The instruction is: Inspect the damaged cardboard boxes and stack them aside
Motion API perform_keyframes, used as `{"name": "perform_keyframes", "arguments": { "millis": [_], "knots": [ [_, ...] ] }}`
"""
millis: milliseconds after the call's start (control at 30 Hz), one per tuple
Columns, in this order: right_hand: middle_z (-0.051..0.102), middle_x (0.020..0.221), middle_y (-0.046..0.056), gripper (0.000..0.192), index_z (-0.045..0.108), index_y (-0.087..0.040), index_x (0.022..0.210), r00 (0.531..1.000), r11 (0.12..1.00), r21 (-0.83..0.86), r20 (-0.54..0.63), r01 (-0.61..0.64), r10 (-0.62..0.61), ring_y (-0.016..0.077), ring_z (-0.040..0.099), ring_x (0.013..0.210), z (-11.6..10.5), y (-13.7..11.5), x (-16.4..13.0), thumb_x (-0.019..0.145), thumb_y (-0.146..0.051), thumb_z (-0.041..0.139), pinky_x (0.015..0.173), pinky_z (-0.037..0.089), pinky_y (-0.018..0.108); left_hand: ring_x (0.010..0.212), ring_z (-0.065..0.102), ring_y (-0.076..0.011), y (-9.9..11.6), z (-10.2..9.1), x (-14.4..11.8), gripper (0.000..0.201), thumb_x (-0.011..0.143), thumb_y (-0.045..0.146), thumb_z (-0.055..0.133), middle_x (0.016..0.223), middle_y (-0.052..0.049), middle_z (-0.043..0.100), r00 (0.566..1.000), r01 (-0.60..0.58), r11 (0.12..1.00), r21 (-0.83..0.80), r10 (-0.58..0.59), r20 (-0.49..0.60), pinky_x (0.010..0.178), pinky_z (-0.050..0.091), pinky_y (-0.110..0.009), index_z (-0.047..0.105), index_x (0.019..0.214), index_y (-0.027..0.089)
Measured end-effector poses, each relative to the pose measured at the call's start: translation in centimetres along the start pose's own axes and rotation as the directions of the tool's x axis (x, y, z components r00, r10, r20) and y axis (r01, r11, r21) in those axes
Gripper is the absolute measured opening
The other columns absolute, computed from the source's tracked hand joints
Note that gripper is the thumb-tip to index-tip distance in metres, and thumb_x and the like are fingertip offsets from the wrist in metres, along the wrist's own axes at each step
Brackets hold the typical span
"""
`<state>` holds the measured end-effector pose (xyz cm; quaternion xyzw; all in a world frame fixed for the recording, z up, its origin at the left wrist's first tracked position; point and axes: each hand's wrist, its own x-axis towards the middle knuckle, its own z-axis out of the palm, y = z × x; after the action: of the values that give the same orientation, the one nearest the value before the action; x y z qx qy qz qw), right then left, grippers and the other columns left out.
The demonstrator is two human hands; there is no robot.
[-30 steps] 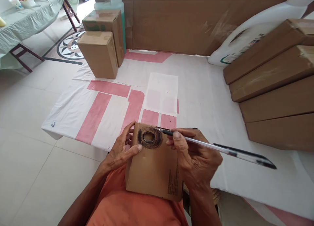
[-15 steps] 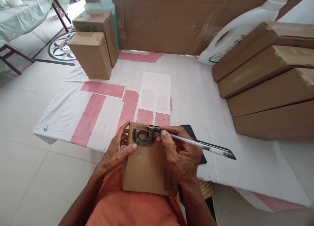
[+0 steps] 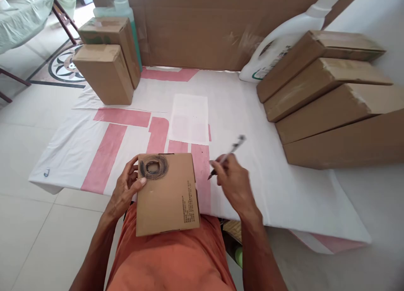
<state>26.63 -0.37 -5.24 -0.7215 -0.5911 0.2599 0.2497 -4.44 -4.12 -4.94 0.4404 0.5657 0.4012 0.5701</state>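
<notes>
My left hand [image 3: 128, 190] grips the left edge of a small brown cardboard box [image 3: 164, 198], its thumb on the front face and its fingers behind. The box rests tilted against my lap at the table's edge. A dark scribbled ring [image 3: 162, 167] surrounds a small opening or patch near the box's upper left corner. Printed text runs up the lower right of the face. Off to the right of the box, my right hand [image 3: 235, 183] holds a pen [image 3: 232, 150] with a clear barrel. Its dark tip points down and left, apart from the box.
A white sheet of paper [image 3: 189, 118] lies on the white and pink tablecloth [image 3: 230, 110]. Several cardboard boxes [image 3: 315, 127] lean in a row at the right, beside a white jug [image 3: 280, 41]. Two boxes [image 3: 101, 74] stand at the left before a green-liquid bottle [image 3: 135, 38].
My right hand has drawn the pen away from the ring, out to the right, and the pen has swung round. The box has shifted left and turned slightly. A black flat thing no longer shows.
</notes>
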Motion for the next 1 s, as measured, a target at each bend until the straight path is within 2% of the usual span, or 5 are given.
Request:
{"name": "perform_keyframes", "arguments": {
  "millis": [233,433,700,900,1000],
  "knots": [
    [0.078,0.093,0.013,0.011,0.058,-0.018,0.116,0.955,0.957,-0.274,0.296,0.089,-0.004,0.0276,0.072,0.083,4.2,-2.5,1.9,0.107,-0.021,0.052,0.067,0.036,0.033,0.143,0.06,-0.0392,0.0,0.0,-0.3,0.089,0.09,0.06,0.077,0.161,-0.017,0.055,0.999,0.015,0.999,0.029,-0.014,-0.046,0.103,0.058,-0.042,0.043,0.164,0.024],
    [0.079,0.1,0.009,0.016,0.059,-0.019,0.113,0.948,0.954,-0.251,0.308,0.166,-0.084,0.0233,0.068,0.079,4.2,-2.3,1.4,0.108,-0.018,0.044,0.065,0.033,0.032,0.142,0.061,-0.0403,0.2,0.6,0.5,0.091,0.089,0.062,0.077,0.16,-0.018,0.056,1.0,-0.007,0.998,0.068,0.008,-0.014,0.102,0.06,-0.043,0.043,0.163,0.023],
    [0.078,0.089,0.013,0.045,0.07,-0.015,0.115,0.996,0.971,-0.238,-0.078,0.032,-0.052,0.0276,0.073,0.078,0.1,3.6,-2.5,0.11,-0.051,0.043,0.07,0.046,0.034,0.143,0.06,-0.0407,0.2,1.5,1.0,0.092,0.088,0.06,0.078,0.157,-0.017,0.058,1.0,-0.02,0.998,0.066,0.019,0.023,0.103,0.06,-0.044,0.042,0.165,0.023],
    [0.074,0.074,0.011,0.06,0.073,-0.017,0.099,0.894,0.972,-0.202,-0.447,-0.124,0.022,0.0264,0.068,0.064,-5.6,7.6,-5.2,0.104,-0.069,0.044,0.068,0.049,0.037,0.144,0.059,-0.042,0.2,0.7,1.3,0.093,0.085,0.06,0.08,0.157,-0.017,0.059,1.0,-0.015,0.999,0.044,0.016,-0.025,0.107,0.059,-0.047,0.046,0.163,0.024],
    [0.072,0.073,0.009,0.058,0.072,-0.018,0.096,0.883,0.973,-0.167,-0.465,-0.156,0.062,0.0255,0.068,0.065,-6.1,7.9,-5.0,0.101,-0.069,0.045,0.07,0.05,0.038,0.147,0.056,-0.0434,0.5,-0.2,1.2,0.088,0.085,0.059,0.08,0.157,-0.015,0.061,0.997,-0.016,0.999,0.031,0.019,-0.081,0.111,0.056,-0.048,0.051,0.16,0.024]
  ]
}}
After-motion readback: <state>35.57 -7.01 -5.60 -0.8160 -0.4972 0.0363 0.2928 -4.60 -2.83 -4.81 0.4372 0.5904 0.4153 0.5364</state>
